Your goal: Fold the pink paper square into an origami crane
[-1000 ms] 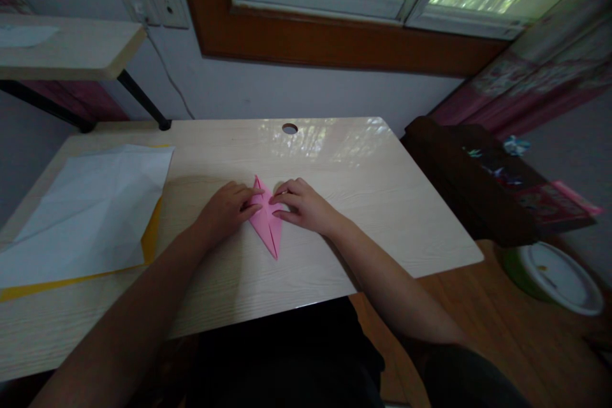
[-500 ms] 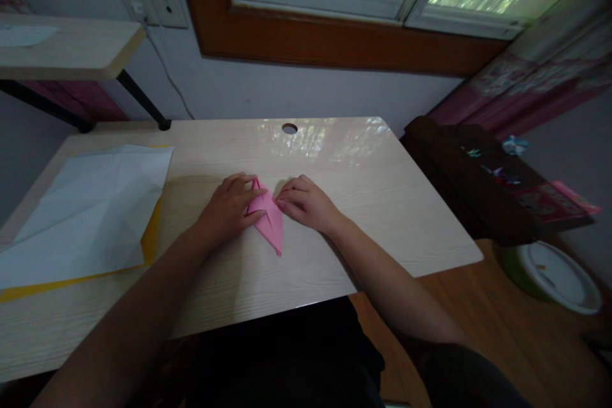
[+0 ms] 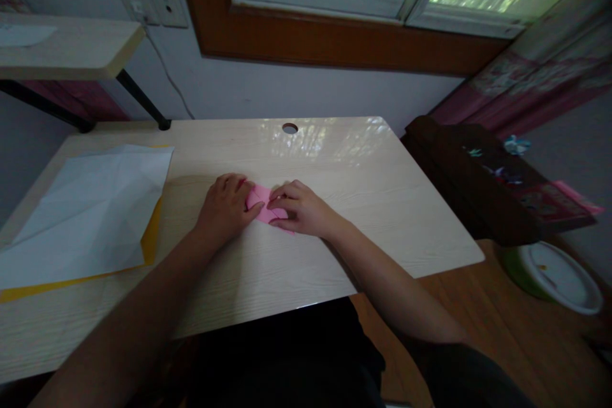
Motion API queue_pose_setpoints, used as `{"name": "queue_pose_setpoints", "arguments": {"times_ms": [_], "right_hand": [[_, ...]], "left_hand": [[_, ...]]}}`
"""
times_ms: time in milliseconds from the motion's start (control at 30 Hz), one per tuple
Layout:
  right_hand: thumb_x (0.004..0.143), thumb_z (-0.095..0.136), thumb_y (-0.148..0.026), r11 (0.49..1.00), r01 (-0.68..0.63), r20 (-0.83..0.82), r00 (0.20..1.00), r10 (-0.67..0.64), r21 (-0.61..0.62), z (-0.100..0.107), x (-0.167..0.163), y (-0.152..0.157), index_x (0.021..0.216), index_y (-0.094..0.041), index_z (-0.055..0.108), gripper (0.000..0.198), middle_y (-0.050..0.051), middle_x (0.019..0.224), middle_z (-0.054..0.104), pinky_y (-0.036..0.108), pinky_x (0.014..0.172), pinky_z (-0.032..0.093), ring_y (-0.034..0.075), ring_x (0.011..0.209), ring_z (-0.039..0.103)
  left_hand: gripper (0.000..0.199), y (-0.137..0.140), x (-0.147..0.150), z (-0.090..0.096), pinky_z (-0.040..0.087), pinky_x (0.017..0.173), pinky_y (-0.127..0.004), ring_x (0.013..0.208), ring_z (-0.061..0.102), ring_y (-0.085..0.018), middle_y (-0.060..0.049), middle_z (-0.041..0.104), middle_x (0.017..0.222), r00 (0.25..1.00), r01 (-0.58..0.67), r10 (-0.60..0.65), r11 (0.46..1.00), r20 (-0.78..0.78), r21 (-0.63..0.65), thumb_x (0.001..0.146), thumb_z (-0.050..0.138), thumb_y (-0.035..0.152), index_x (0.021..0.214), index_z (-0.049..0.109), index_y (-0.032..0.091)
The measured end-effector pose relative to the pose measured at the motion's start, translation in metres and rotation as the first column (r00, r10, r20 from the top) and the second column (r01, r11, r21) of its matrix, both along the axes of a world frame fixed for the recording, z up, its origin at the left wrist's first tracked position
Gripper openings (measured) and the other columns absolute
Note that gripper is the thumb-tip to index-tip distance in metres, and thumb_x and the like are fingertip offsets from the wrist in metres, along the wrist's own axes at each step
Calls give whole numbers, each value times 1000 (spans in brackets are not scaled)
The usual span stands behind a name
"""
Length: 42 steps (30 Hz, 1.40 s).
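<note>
Where two hands (image 3: 229,207) (image 3: 299,209) meet, one pink paper (image 3: 264,209)

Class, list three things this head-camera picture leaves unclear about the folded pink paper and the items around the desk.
1. Folded pink paper: both hands, left hand and right hand, cover most of it, so its shape is hidden.
2. Yellow sheet: mostly under the white creased paper.
3. Small objects on the dark side cabinet: too small and blurred to identify.

Bare forearms, no sleeves visible, seemingly dark clothing below
</note>
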State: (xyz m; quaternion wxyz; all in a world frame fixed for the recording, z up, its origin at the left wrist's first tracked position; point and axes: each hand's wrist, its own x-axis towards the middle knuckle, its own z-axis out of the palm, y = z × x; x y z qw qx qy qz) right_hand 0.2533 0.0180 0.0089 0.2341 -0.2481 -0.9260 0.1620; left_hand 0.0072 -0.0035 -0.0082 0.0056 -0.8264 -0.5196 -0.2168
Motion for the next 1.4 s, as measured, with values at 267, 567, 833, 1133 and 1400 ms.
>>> {"name": "queue_pose_setpoints", "arguments": {"times_ms": [267, 567, 833, 1133, 1400], "right_hand": [[98, 59, -25, 999, 50, 11, 999, -50, 21, -8, 14, 9, 117, -28, 72, 23, 6, 125, 69, 47, 101, 45, 24, 114, 60], [94, 57, -9, 984, 176, -17, 984, -175, 29, -7, 24, 17, 109, -24, 77, 29, 8, 115, 73, 46, 99, 50, 24, 110, 60], [95, 57, -12, 971, 221, 44, 973, -226, 85, -8, 22, 16, 110, -20, 77, 27, 12, 113, 72, 44, 93, 54, 26, 103, 61], [101, 55, -41, 989, 104, 101, 988, -115, 109, 2, 18, 9, 112, -20, 70, 28, 11, 113, 71, 46, 97, 48, 26, 106, 61], [96, 62, -51, 990, 74, 139, 986, -91, 118, -1, 19, 9, 114, -21, 70, 35, 11, 119, 68, 45, 95, 49, 29, 111, 57]], "left_hand": [[36, 6, -10, 0, 42, 104, -54, 114, 52, -32, -13, 61, 117, 997, -41, 42, 999, 59, -22, 93, 63, 47, 118, 65, 21], [31, 7, -7, 0, 48, 100, -48, 109, 57, -28, -9, 64, 116, 967, 224, -208, 970, 149, -100, 92, 69, 37, 119, 65, 23], [27, 4, -5, 5, 55, 96, -41, 109, 62, -22, -9, 61, 117, 892, 355, -298, 927, 341, -119, 90, 69, 21, 116, 67, 24], [28, 3, -6, 9, 55, 94, -36, 105, 63, -20, -7, 63, 113, 889, 336, -291, 939, 354, -72, 88, 63, 11, 114, 68, 22], [24, 4, -9, 7, 56, 93, -35, 104, 64, -19, -7, 64, 113, 878, 333, -289, 941, 381, -54, 93, 64, 18, 115, 70, 23]]}}
